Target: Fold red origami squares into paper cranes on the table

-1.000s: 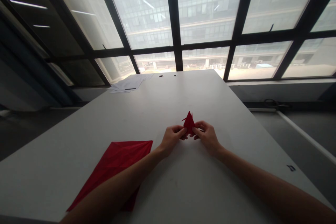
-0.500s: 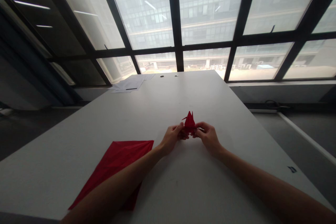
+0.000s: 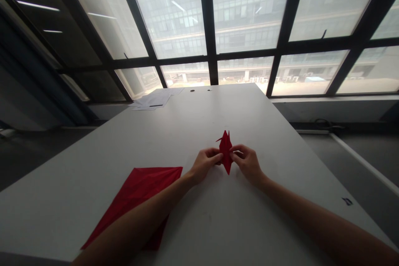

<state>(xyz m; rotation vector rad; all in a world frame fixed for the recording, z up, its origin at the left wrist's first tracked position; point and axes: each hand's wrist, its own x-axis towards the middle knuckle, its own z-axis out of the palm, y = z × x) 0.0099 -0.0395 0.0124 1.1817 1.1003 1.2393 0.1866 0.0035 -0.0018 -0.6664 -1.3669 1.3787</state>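
Note:
A small red origami crane (image 3: 226, 153) is held between my hands over the middle of the white table (image 3: 199, 116). Narrow folded points stick up at its far end, one bent out to the left, and a broad pointed flap hangs toward me. My left hand (image 3: 206, 161) pinches its left edge, thumb on the near face and fingers partly hidden behind. From the other side my right hand (image 3: 246, 159) grips the right edge between thumb and forefinger. Beneath my left forearm lies a larger red sheet of paper (image 3: 140, 191), partly covered by the arm.
Several white papers (image 3: 152, 99) lie at the table's far left corner with a dark strip on them. A small dark scrap (image 3: 347, 201) sits near the right edge. Tall framed windows (image 3: 212, 16) stand beyond the table, and a dark curtain (image 3: 40, 62) hangs at left.
The origami's near flap now extends down toward me in a point, where before it was folded up and short. My left thumb has shifted down onto the paper; the right hand has barely moved.

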